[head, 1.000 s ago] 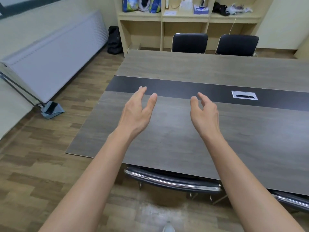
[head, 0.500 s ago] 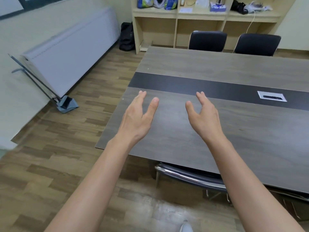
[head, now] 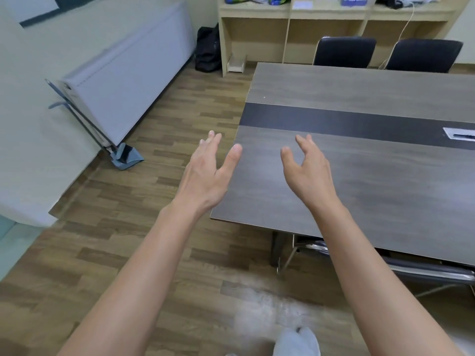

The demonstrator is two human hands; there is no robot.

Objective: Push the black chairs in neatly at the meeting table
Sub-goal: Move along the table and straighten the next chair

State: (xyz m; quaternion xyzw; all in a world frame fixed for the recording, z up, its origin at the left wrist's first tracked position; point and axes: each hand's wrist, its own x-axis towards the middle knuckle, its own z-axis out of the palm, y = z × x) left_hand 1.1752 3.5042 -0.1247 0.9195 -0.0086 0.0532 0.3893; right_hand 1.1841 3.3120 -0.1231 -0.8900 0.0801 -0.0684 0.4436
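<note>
The grey wood-grain meeting table [head: 359, 181] with a dark centre strip fills the right half. Two black chairs stand tucked at its far side, one on the left [head: 344, 51] and one on the right [head: 422, 55]. At the near edge a chrome-framed black chair [head: 421, 268] sits pushed under the tabletop, mostly hidden. My left hand [head: 205, 176] hovers open over the table's left end, fingers straight. My right hand [head: 308, 173] hovers open above the tabletop, fingers relaxed. Neither hand holds anything.
A white radiator panel [head: 123, 80] leans on the left wall with a grey foot [head: 126, 156] on the wood floor. A pale shelving unit [head: 308, 27] and a black bag [head: 207, 50] stand at the back. A cable port [head: 460, 133] sits in the table strip.
The view has swung left, so the table and chairs now lie further right in frame and more floor shows. Both hands stay raised and empty; the left hand now overhangs the table's end.
</note>
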